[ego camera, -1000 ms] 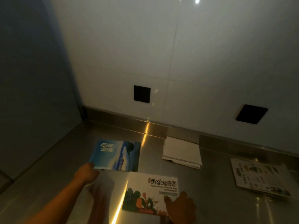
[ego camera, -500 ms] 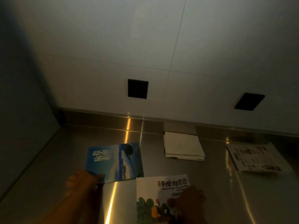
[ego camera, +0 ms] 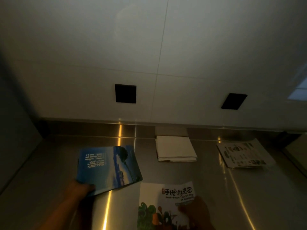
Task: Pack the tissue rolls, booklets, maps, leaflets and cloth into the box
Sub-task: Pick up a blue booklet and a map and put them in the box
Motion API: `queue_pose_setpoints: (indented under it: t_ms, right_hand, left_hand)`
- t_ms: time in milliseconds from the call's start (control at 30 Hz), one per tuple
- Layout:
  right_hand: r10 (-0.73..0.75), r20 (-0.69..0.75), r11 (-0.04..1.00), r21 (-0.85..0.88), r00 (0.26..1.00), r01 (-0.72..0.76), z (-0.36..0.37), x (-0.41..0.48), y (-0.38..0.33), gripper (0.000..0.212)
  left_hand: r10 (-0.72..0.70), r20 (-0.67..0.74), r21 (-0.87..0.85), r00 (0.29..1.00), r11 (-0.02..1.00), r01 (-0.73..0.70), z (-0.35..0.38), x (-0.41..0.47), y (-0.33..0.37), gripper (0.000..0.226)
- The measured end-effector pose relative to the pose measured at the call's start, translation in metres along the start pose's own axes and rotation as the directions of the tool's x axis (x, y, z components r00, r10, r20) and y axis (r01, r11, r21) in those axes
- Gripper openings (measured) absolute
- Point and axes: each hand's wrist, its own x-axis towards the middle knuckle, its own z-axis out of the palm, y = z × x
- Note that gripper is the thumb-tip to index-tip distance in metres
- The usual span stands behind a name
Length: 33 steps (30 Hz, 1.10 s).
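Observation:
My left hand (ego camera: 79, 190) grips the near corner of a blue booklet (ego camera: 108, 166) and holds it tilted a little above the steel counter (ego camera: 216, 196). My right hand (ego camera: 196, 213) holds the lower right part of a white map with green and orange drawings (ego camera: 164, 203), low at the bottom edge. A folded white cloth (ego camera: 175, 149) lies against the back ledge. A printed leaflet (ego camera: 244, 153) lies flat at the right. No box or tissue rolls are in view.
A white tiled wall with two dark square openings (ego camera: 125, 93) (ego camera: 233, 101) rises behind the counter. A grey panel (ego camera: 15, 130) closes the left side. The counter's right end drops off near a dark gap (ego camera: 285, 140).
My left hand has closed on the blue booklet and lifted it off the counter, turning it. My right hand drew the map nearer. The view has swung right and upward.

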Motion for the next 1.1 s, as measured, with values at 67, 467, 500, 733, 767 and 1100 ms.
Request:
queue_pose_setpoints:
  t_ms: [67,467,500,733,767,1100]
  right_hand:
    - [-0.056,-0.037,0.998,0.013,0.998,0.056,-0.022,0.001,0.015,0.024]
    - [-0.128,-0.199,0.917,0.349,0.972,0.192,-0.157,0.003,0.064,0.022]
    - [-0.14,-0.196,0.906,0.371,0.971,0.205,-0.172,0.003,0.067,0.021]
    - [-0.237,-0.18,0.837,0.461,0.955,0.295,-0.267,-0.009,0.084,0.013]
    - [-0.241,-0.182,0.841,0.451,0.953,0.298,-0.277,-0.012,0.086,0.013]
    - [-0.289,-0.367,0.856,0.315,0.884,0.411,-0.345,-0.03,0.124,0.015]
  left_hand:
    - [0.067,0.059,-0.041,0.996,0.997,-0.064,0.003,-0.003,0.001,0.047]
    - [0.228,0.159,-0.436,0.961,0.889,-0.139,0.051,-0.118,0.016,0.059]
    - [0.252,0.19,-0.483,0.949,0.865,-0.133,0.056,-0.131,0.016,0.06]
    - [0.336,0.375,-0.785,0.864,0.612,0.102,0.098,-0.215,0.015,0.036]
    - [0.302,0.441,-0.768,0.845,0.614,0.181,0.11,-0.224,0.016,0.031]
    - [0.326,0.436,-0.669,0.838,0.741,0.06,0.188,-0.232,0.028,0.022]
